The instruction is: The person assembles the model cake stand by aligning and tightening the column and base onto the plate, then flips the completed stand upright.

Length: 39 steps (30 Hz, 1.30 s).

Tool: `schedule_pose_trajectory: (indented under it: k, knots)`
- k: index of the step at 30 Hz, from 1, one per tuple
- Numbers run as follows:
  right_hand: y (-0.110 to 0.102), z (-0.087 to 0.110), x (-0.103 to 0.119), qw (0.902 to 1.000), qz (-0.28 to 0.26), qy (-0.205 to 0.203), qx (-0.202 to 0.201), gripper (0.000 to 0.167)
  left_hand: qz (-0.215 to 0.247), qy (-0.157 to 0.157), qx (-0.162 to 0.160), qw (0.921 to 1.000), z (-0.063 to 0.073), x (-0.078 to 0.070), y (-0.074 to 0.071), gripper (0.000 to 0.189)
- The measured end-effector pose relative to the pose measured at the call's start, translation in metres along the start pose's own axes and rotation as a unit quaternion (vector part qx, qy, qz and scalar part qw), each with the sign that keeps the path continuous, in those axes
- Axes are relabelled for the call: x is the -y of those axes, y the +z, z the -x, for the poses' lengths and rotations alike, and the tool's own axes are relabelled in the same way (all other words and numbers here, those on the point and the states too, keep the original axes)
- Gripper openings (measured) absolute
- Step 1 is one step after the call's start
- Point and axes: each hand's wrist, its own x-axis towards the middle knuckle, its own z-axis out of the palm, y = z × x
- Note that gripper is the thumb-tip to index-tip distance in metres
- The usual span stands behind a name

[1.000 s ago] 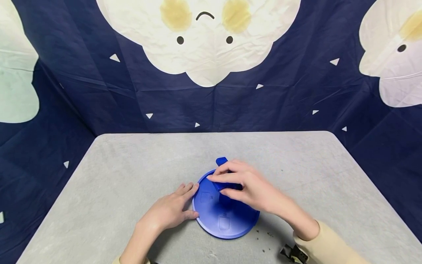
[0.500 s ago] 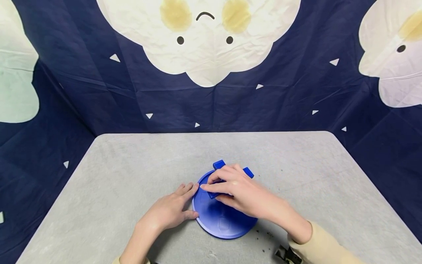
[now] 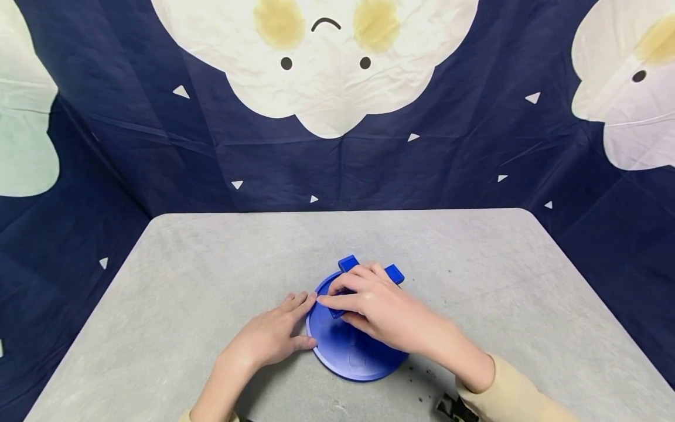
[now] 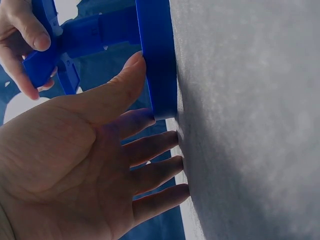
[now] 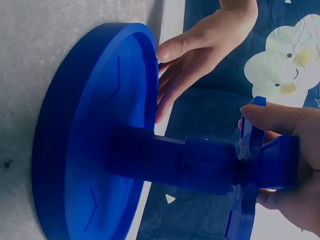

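A blue plastic stand has a round, rimmed base (image 3: 364, 368) flat on the table. In the right wrist view a thick post (image 5: 200, 162) rises from the base's middle to a top piece with several arms (image 5: 277, 162). My right hand (image 3: 387, 308) holds one arm of that top piece between thumb and fingers, covering the middle of it in the head view. Two other arms (image 3: 394, 274) stick out beyond the hand. My left hand (image 3: 271, 334) rests at the base's left edge, fingers spread, with thumb and forefinger against the rim (image 4: 159, 60).
The grey table (image 3: 211, 264) extends around the stand. Dark crumbs (image 3: 420, 400) lie to the right of the base. A black device (image 3: 456, 407) sits by the right sleeve. A navy cloth with cloud prints (image 3: 337, 164) hangs behind and at both sides.
My right hand has shifted left and slightly toward me, and the top piece has turned with it, so a second arm now shows beyond the hand. Left hand and base keep their places.
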Motion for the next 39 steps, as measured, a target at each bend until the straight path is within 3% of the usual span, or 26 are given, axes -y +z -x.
schedule_pose_trajectory:
  k: [7, 12, 17, 23, 39]
  knots:
    - [0.003, 0.002, -0.001, 0.9993, -0.025, 0.003, -0.026, 0.041, 0.001, 0.003, -0.002, 1.0, 0.001, 0.0, 0.0, 0.082]
    - [0.0, 0.009, -0.009, 0.993, -0.071, 0.03, -0.089, 0.038, -0.001, 0.006, -0.008, 1.0, 0.001, 0.0, 0.0, 0.082]
    - [-0.005, 0.023, -0.022, 0.9786, -0.084, 0.11, -0.152, 0.036, 0.001, 0.01, -0.012, 0.9999, 0.001, 0.001, 0.001, 0.082]
    - [-0.005, 0.046, -0.034, 0.9572, -0.107, 0.222, -0.152, 0.036, 0.002, 0.014, -0.012, 0.9998, 0.001, 0.001, 0.001, 0.083]
    - [0.005, 0.066, -0.036, 0.9373, -0.176, 0.243, -0.178, 0.035, 0.003, 0.003, 0.001, 1.0, 0.0, 0.001, -0.001, 0.083]
